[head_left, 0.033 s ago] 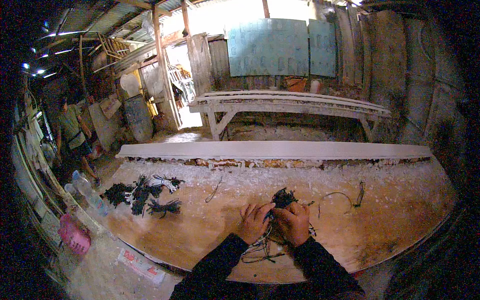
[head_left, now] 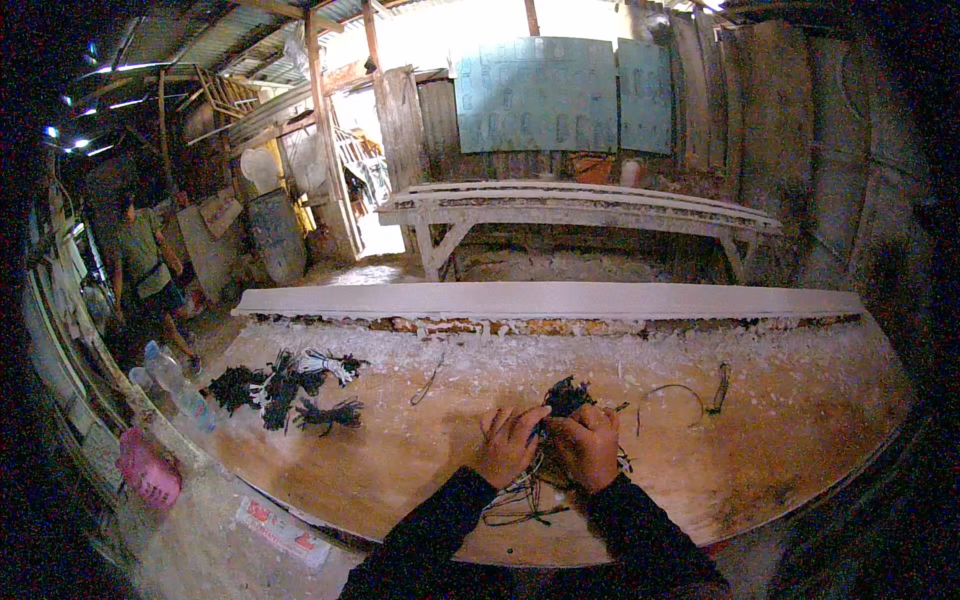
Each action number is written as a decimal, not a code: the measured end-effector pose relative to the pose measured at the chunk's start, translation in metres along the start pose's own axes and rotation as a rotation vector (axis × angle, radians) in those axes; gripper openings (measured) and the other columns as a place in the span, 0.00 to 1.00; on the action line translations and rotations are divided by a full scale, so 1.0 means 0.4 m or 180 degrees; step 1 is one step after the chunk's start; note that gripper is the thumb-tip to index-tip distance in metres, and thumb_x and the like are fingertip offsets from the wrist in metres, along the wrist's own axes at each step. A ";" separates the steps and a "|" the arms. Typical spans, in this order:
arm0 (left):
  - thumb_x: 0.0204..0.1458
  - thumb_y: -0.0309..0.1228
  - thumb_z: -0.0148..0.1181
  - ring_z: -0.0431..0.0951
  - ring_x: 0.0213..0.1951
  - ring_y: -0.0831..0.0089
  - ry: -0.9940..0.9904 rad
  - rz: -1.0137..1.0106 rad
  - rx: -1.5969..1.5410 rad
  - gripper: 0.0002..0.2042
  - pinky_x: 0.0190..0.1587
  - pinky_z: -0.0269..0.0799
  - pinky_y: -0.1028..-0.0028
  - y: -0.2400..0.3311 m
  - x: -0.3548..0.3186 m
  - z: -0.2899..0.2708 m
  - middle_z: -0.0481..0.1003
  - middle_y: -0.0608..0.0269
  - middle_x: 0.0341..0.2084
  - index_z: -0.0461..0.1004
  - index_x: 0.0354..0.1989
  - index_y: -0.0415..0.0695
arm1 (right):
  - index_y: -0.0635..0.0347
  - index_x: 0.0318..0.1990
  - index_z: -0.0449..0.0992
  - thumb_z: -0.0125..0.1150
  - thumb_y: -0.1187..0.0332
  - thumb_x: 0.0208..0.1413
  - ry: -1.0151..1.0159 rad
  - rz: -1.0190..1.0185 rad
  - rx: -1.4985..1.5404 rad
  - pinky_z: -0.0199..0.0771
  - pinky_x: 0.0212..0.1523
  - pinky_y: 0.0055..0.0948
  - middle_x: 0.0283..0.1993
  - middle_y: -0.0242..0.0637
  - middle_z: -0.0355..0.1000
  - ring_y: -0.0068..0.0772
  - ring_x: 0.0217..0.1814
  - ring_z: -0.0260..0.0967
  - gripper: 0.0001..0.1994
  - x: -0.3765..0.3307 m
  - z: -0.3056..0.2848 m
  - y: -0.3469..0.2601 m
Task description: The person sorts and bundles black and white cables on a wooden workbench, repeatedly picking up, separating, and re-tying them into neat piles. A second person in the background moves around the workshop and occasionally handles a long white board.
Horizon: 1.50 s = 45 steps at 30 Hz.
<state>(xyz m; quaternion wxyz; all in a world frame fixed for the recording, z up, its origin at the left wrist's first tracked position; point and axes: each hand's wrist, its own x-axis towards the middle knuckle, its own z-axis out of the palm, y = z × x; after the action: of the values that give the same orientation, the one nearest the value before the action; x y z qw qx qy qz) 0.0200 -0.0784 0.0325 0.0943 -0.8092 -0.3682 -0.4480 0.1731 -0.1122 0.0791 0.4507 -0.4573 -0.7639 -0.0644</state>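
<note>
Over the wooden tabletop, my left hand and my right hand meet close together. Between them is a bundle of dark cords, its bushy dark end sticking out beyond my fingers. Both hands are closed, thumbs and fingertips pinching at the bundle. My fingers hide the middle of it. Loose thin strings trail on the wood under and in front of my wrists. To the left lies a pile of similar black cord bundles, some with whitish strands.
A long white moulding strip runs along the table's far edge. Single cords lie at the right. Clear plastic bottles and a pink basket-like item are at the left. Beyond stand a white bench and a person.
</note>
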 end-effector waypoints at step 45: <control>0.46 0.29 0.58 0.71 0.40 0.74 -0.0791 -0.2137 -0.2715 0.11 0.42 0.67 0.75 -0.104 0.034 0.006 0.72 0.65 0.38 0.71 0.39 0.43 | 0.58 0.33 0.67 0.56 0.72 0.51 -0.0009 0.1911 0.3616 0.66 0.30 0.21 0.27 0.31 0.67 0.23 0.29 0.66 0.04 0.046 -0.029 0.049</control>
<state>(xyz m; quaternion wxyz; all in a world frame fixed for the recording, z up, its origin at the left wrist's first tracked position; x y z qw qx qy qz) -0.0022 -0.0407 0.0348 -0.4337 -0.6607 -0.4002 -0.4639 0.1919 -0.0952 0.0933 0.6201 -0.3413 -0.5184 0.4799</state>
